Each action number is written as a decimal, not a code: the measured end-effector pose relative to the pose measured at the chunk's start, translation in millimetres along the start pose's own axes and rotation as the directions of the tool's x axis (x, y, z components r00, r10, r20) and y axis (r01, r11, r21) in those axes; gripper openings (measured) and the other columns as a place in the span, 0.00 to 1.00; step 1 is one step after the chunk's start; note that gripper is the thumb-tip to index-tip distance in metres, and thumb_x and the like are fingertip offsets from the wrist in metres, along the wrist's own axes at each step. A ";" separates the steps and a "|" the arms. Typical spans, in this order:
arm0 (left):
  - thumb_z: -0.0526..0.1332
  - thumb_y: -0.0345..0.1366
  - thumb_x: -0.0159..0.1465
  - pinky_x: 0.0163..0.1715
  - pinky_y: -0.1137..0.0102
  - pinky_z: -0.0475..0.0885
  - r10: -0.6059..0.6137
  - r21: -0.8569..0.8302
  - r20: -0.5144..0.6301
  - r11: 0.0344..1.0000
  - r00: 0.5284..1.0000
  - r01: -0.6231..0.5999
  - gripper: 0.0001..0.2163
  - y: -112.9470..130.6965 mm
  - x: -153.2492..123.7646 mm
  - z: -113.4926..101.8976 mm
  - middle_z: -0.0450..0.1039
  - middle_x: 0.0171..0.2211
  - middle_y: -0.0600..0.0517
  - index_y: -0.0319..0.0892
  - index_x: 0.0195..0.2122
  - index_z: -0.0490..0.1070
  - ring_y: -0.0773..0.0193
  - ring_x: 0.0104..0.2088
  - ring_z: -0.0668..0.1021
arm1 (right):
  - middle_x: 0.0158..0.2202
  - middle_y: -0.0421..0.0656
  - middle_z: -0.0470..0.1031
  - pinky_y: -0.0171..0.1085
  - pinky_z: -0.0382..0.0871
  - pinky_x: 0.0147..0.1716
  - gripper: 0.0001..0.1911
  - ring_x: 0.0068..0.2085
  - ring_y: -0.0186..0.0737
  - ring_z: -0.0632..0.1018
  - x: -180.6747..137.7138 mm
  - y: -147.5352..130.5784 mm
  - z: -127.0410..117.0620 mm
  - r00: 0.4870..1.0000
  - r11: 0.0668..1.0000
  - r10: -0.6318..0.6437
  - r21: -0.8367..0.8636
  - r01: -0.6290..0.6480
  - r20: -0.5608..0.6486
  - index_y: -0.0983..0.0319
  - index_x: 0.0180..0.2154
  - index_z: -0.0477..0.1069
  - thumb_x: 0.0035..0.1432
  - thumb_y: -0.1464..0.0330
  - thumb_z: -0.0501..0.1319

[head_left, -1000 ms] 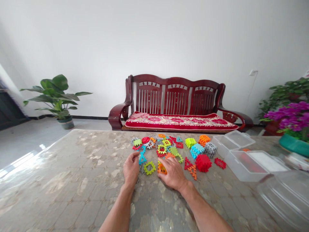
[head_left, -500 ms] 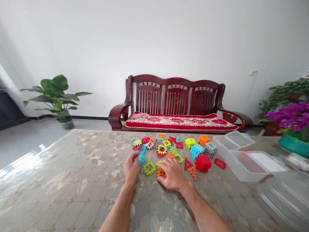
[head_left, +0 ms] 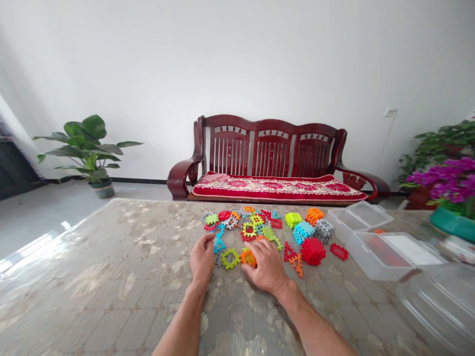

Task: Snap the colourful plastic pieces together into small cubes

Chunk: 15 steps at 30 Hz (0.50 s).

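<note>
My right hand has its thumb and fingers around an orange interlocking plastic piece, with a notched edge and an open centre. A lime-green ring-shaped piece lies just left of it. My left hand is closed beside the pile, fingertips close to a blue triangular piece; its curled fingers hide whatever may be in them. Behind the hands spreads a pile of mixed pieces, among them a lime square frame. A red triangle and an orange triangle lie right of my right hand.
Right of the pile stand assembled blocks: red, blue, grey, lime and orange. Beyond them are a clear plastic box, a transparent lid and a flower pot. A wooden bench stands behind the table.
The orange piece has shifted slightly away from me and changed its tilt, and my right thumb has moved up with it. My left hand has stayed nearly still.
</note>
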<state>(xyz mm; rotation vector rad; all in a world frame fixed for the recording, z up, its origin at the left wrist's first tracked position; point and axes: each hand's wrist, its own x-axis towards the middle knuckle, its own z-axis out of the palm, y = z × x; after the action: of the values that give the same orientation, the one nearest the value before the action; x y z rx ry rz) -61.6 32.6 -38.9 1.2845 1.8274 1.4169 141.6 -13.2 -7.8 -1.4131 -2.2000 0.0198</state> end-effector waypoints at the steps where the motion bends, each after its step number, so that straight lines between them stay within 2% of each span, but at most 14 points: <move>1: 0.54 0.36 0.57 0.39 0.69 0.71 -0.001 0.003 -0.001 1.000 1.000 0.001 0.14 -0.4 0.2 0.2 0.80 0.34 0.50 0.42 0.40 0.76 0.61 0.36 0.79 | 0.49 0.47 0.73 0.47 0.58 0.52 0.30 0.51 0.50 0.68 0.0 -0.5 -0.2 1.000 0.999 0.030 -0.027 -0.030 -0.001 0.57 0.55 0.67 0.50 0.59 0.65; 5: 0.54 0.36 0.57 0.39 0.69 0.71 -0.006 0.000 0.000 1.000 1.000 0.006 0.15 -1.5 0.3 0.5 0.80 0.35 0.50 0.42 0.40 0.76 0.61 0.36 0.79 | 0.49 0.47 0.73 0.48 0.59 0.52 0.34 0.51 0.50 0.68 -0.9 -1.0 2.8 0.998 0.995 0.064 -0.083 -0.062 0.026 0.56 0.57 0.64 0.48 0.58 0.66; 11: 0.54 0.37 0.57 0.40 0.69 0.71 -0.011 -0.010 0.008 1.000 1.000 0.012 0.15 -1.4 -0.1 0.8 0.80 0.36 0.50 0.42 0.41 0.76 0.61 0.36 0.79 | 0.52 0.44 0.72 0.44 0.57 0.54 0.30 0.52 0.46 0.68 -1.6 -1.6 4.9 1.000 1.000 0.005 -0.019 -0.005 0.016 0.57 0.57 0.63 0.51 0.68 0.62; 15: 0.54 0.36 0.57 0.40 0.69 0.71 -0.013 0.001 0.003 1.000 1.000 0.013 0.14 1.7 -1.1 -0.2 0.80 0.36 0.50 0.42 0.41 0.76 0.61 0.37 0.78 | 0.50 0.46 0.73 0.46 0.58 0.52 0.31 0.51 0.48 0.68 -1.3 -1.7 3.7 0.998 0.996 0.058 -0.061 -0.057 0.001 0.56 0.57 0.63 0.50 0.64 0.63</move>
<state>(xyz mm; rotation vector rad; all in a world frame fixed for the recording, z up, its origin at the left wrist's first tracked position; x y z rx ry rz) -60.7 31.5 -37.4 1.2719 1.8311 1.4070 139.0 -14.2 -11.1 -1.5105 -2.1789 -0.0254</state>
